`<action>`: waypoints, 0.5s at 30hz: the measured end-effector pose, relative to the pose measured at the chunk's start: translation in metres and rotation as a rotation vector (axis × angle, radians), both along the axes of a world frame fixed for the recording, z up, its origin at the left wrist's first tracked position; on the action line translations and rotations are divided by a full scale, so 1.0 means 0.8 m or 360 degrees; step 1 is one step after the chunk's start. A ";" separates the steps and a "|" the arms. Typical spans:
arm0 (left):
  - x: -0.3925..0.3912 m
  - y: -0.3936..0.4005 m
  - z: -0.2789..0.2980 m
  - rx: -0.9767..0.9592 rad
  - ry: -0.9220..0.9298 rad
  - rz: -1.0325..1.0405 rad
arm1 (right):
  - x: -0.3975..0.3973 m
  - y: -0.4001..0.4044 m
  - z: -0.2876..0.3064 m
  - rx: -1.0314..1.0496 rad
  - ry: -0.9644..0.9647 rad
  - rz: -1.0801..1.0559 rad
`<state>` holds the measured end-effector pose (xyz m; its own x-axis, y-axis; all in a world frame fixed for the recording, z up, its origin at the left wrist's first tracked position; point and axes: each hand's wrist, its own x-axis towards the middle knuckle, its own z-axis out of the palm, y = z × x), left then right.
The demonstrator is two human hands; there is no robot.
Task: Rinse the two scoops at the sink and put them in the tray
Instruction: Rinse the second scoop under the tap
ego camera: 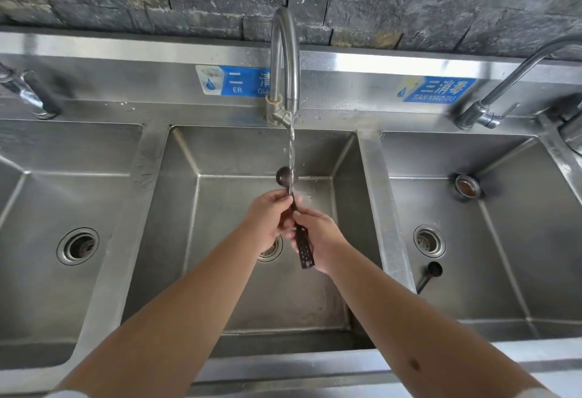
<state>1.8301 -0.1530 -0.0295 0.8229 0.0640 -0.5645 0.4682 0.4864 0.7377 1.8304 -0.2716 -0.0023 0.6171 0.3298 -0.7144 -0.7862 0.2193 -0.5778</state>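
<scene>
Head view: left hand (267, 218) and right hand (321, 237) both closed around dark scoop (297, 224), bowl under faucet (283, 64) stream; second scoop (430, 275) lay in right basin (504, 271).

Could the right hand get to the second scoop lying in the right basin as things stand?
Probably yes, but not right now: the right hand is shut on the scoop under the water. The second scoop lies uncovered in the right basin, nothing over it.

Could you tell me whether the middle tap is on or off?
On: water streams from the tap onto the scoop held by both hands.
</scene>
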 end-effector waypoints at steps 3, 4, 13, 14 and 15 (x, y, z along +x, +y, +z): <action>0.011 0.008 0.015 -0.0041 -0.0072 0.0061 | 0.027 0.017 0.013 0.0063 -0.0055 -0.0032; 0.015 0.012 0.021 -0.0038 -0.0088 0.0076 | 0.034 0.021 0.018 0.0097 -0.0082 -0.0019; 0.059 0.040 0.079 0.0206 -0.0262 0.0068 | 0.087 0.048 0.049 0.0263 -0.0291 0.0110; 0.064 0.040 0.084 0.0212 -0.0285 0.0068 | 0.091 0.050 0.056 0.0288 -0.0311 0.0109; 0.068 0.041 0.088 0.0218 -0.0299 0.0070 | 0.095 0.051 0.062 0.0290 -0.0340 0.0126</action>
